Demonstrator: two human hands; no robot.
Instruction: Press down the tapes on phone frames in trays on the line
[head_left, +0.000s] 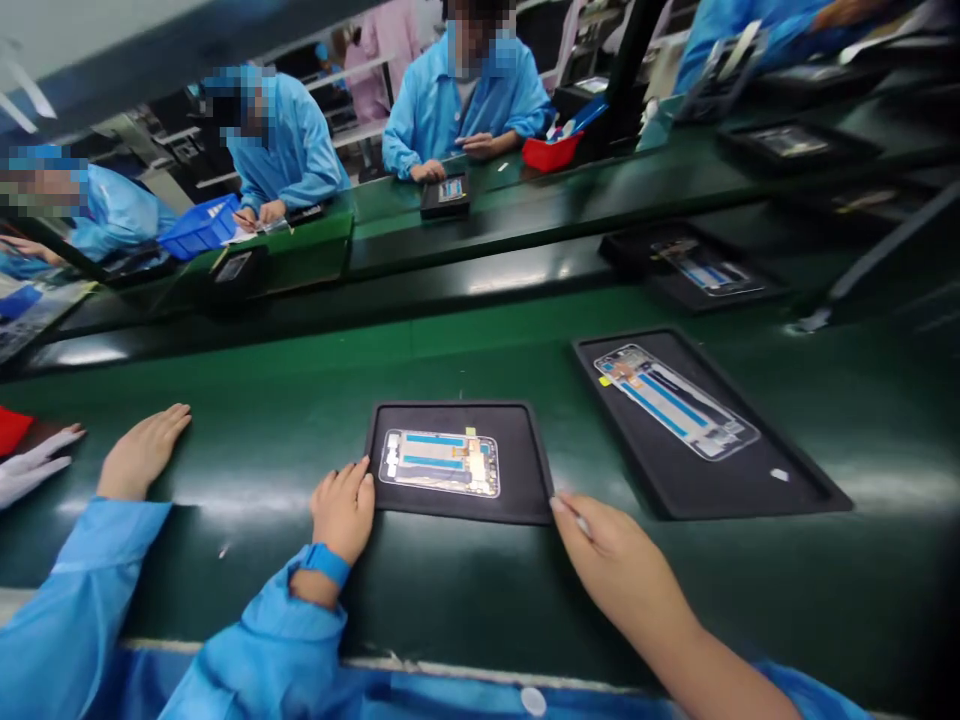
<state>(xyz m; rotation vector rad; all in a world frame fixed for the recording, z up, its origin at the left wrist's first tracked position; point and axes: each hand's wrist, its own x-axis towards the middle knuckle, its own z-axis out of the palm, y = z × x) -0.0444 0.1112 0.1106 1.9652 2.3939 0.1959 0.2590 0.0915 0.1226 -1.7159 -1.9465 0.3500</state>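
Note:
A shallow black tray point(523, 460) lies on the green work surface in front of me. An open phone frame point(420, 480) with blue strips and a yellow tab rests inside it, toward the left. My left hand point(343, 510), with a blue band at the wrist, holds the tray's left edge. At the tray's lower right corner, my right hand point(611, 550) pinches the rim between thumb and fingers. A thin light object point(582, 524) shows at that hand; I cannot tell what it is.
A second black tray point(787, 440) with a phone frame point(675, 400) stands at right; another tray point(697, 265) lies behind it. A neighbour's bare hand point(146, 452) and white-gloved hand point(37, 465) are at left. Across the line, workers in blue sit near a red bin point(551, 152).

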